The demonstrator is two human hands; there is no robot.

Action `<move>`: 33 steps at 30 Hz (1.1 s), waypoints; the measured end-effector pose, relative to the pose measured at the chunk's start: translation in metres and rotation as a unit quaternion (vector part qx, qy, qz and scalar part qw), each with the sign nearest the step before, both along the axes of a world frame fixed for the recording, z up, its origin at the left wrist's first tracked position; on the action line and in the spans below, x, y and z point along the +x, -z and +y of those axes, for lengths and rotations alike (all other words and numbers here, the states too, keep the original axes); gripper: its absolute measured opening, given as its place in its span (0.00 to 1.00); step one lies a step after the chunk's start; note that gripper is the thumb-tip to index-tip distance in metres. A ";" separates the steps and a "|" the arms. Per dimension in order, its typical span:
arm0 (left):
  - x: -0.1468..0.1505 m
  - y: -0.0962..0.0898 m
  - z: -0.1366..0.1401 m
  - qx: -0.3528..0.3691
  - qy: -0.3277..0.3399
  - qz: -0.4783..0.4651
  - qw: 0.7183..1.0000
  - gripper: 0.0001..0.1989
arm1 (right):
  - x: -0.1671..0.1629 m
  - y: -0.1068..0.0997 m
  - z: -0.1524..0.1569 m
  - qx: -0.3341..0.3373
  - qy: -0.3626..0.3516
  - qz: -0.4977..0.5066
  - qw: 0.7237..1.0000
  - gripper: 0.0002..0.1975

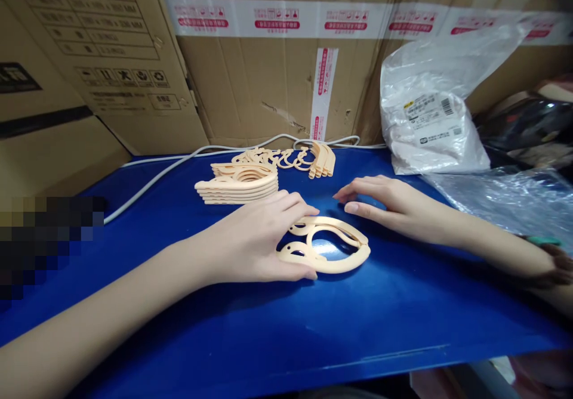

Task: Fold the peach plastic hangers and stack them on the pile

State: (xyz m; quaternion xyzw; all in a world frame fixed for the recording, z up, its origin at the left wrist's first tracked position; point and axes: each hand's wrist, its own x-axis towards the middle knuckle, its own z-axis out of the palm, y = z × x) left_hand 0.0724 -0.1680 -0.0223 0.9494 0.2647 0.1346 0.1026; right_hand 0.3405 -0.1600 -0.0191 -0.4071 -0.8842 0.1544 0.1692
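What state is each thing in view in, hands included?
Left hand: closed on cream piece
Right hand: loosely open, empty
Cream piece: gripped at left end
Cream stack: neatly piled
Small hooks: loosely heaped
Curved pieces: bunched together
Cable: slack
White bag: upright, wrinkled
Clear sheet: crumpled
Cardboard behind: taped

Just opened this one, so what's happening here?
A person's left hand grips a cream plastic folding hanger between thumb and fingers on a blue tabletop. The right hand is close by, fingers loosely curved, holding nothing. Behind the left hand sits a stack of similar cream pieces, with loose hook-shaped parts farther back.
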 end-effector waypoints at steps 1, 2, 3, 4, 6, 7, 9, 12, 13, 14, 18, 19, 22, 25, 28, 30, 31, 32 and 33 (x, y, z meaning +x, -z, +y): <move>0.000 -0.001 0.000 0.011 -0.005 -0.008 1.000 0.32 | -0.001 -0.001 -0.002 -0.050 0.000 0.033 0.998 0.19; 0.000 -0.002 -0.001 0.024 -0.009 -0.016 1.000 0.31 | -0.002 -0.001 -0.005 -0.104 0.000 0.067 0.992 0.18; 0.000 -0.003 -0.002 0.039 -0.013 -0.024 0.999 0.30 | -0.004 -0.001 -0.007 -0.156 0.003 0.098 0.983 0.18; 0.000 -0.004 -0.002 0.053 -0.016 -0.033 0.998 0.29 | -0.005 -0.001 -0.009 -0.200 0.009 0.124 0.972 0.18; 0.000 -0.006 -0.004 0.076 -0.022 -0.049 0.996 0.29 | -0.008 0.000 -0.013 -0.262 0.027 0.171 0.950 0.19; 0.000 -0.007 -0.004 0.084 -0.025 -0.055 0.995 0.29 | -0.010 0.001 -0.014 -0.287 0.032 0.194 0.938 0.19; 0.000 -0.007 -0.005 0.095 -0.030 -0.062 0.993 0.30 | -0.011 0.003 -0.014 -0.325 0.035 0.236 0.915 0.19; -0.001 -0.008 -0.004 0.097 -0.028 -0.059 0.993 0.31 | -0.012 0.006 -0.014 -0.346 0.030 0.274 0.897 0.19; -0.001 -0.007 -0.004 0.096 -0.026 -0.059 0.993 0.32 | -0.012 0.007 -0.014 -0.344 0.030 0.278 0.897 0.19; -0.001 -0.007 -0.003 0.094 -0.025 -0.058 0.994 0.32 | -0.012 0.007 -0.014 -0.340 0.030 0.277 0.898 0.18; -0.002 -0.006 -0.001 0.102 -0.018 -0.054 0.993 0.32 | -0.013 0.007 -0.016 -0.321 0.030 0.261 0.910 0.17; -0.002 -0.005 -0.001 0.111 -0.017 -0.049 0.992 0.32 | -0.013 0.006 -0.016 -0.316 0.030 0.262 0.911 0.17; -0.002 -0.005 -0.002 0.146 -0.012 -0.031 0.989 0.35 | -0.015 0.005 -0.017 -0.309 0.034 0.272 0.911 0.17; -0.001 -0.005 -0.003 0.171 -0.012 -0.023 0.985 0.33 | -0.015 0.005 -0.017 -0.311 0.024 0.268 0.912 0.17; 0.000 -0.006 -0.004 0.183 -0.015 -0.014 0.983 0.30 | -0.014 0.007 -0.016 -0.313 0.014 0.261 0.913 0.18; 0.000 -0.006 -0.005 0.189 -0.014 -0.011 0.982 0.30 | -0.013 0.007 -0.016 -0.312 0.012 0.261 0.913 0.18; 0.000 -0.006 -0.005 0.189 -0.015 -0.011 0.982 0.30 | -0.013 0.007 -0.016 -0.311 0.011 0.260 0.914 0.18; 0.001 -0.005 -0.005 0.187 -0.015 -0.014 0.982 0.30 | -0.013 0.006 -0.017 -0.308 0.010 0.259 0.915 0.18; 0.001 -0.005 -0.006 0.182 -0.016 -0.018 0.983 0.30 | -0.013 0.006 -0.017 -0.305 0.009 0.259 0.916 0.18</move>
